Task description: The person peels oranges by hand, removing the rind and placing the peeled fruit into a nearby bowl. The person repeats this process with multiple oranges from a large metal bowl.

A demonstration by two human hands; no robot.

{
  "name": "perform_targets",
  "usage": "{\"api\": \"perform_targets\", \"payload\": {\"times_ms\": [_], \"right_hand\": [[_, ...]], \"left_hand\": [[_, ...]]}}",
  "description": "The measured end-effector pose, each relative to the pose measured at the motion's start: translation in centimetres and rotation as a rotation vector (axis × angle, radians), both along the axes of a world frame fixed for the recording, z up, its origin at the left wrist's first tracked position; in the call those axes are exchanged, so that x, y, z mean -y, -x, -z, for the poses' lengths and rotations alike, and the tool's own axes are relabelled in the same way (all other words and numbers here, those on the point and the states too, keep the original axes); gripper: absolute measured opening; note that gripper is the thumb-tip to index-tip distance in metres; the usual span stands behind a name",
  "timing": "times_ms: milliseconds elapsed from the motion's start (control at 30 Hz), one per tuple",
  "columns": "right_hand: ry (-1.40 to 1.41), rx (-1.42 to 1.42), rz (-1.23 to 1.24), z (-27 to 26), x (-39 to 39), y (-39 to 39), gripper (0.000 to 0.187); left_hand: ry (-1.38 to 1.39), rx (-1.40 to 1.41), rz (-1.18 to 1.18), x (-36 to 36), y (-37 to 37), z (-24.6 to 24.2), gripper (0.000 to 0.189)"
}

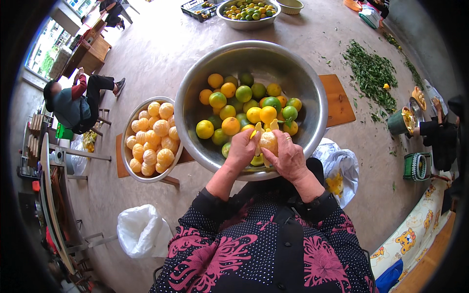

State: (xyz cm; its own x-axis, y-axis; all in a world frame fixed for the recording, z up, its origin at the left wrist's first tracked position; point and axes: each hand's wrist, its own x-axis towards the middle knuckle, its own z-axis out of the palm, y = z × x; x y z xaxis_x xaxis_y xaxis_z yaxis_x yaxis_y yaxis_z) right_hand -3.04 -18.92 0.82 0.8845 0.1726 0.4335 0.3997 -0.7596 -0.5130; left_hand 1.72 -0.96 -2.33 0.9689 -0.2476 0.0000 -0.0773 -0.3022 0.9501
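Between my two hands is a partly peeled mandarin (269,142), its pale flesh bare and strips of yellow peel standing out from it. My left hand (242,147) pinches at the peel on the left side. On the right, my right hand (287,152) grips the fruit with thumb and fingers and wears a ring. Both hands are over the near rim of a large steel basin (289,60), which holds many unpeeled green and orange mandarins (243,94). To the left, a smaller metal bowl (129,166) is heaped with peeled mandarins (161,127).
A wooden bench (335,99) supports the basin. White plastic bags stand at the right (340,161), with peel inside, and lower left (141,227). Leaves (370,73) litter the floor. Another fruit basin (249,25) stands beyond. People sit left (73,106) and right (439,135).
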Motion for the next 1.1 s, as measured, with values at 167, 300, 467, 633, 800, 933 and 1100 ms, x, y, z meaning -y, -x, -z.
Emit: {"api": "perform_targets", "payload": {"times_ms": [167,300,467,633,800,933,1100], "right_hand": [[-0.056,-0.015,0.046,0.0,0.1,0.1,0.066],[-0.095,-0.062,0.092,0.1,0.1,0.2,0.069],[-0.126,-0.104,0.087,0.2,0.2,0.2,0.068],[-0.133,-0.112,0.075,0.4,0.2,0.1,0.068],[-0.126,-0.117,0.086,0.4,0.1,0.1,0.067],[-0.141,-0.06,0.071,0.3,0.1,0.0,0.065],[-0.106,-0.045,0.024,0.0,0.2,0.1,0.063]], "left_hand": [[0.269,-0.186,-0.029,0.3,0.0,-1.6,0.029],[0.262,-0.342,0.015,-0.1,0.6,-3.3,0.033],[0.236,-0.416,-0.003,0.1,0.6,-3.2,0.028],[0.193,-0.327,0.012,0.4,0.7,-2.3,0.025],[0.194,-0.314,-0.005,0.7,0.5,-2.6,0.027],[0.221,-0.333,0.019,0.6,0.5,-2.9,0.029],[0.201,-0.275,0.037,0.2,0.2,-2.1,0.03]]}}
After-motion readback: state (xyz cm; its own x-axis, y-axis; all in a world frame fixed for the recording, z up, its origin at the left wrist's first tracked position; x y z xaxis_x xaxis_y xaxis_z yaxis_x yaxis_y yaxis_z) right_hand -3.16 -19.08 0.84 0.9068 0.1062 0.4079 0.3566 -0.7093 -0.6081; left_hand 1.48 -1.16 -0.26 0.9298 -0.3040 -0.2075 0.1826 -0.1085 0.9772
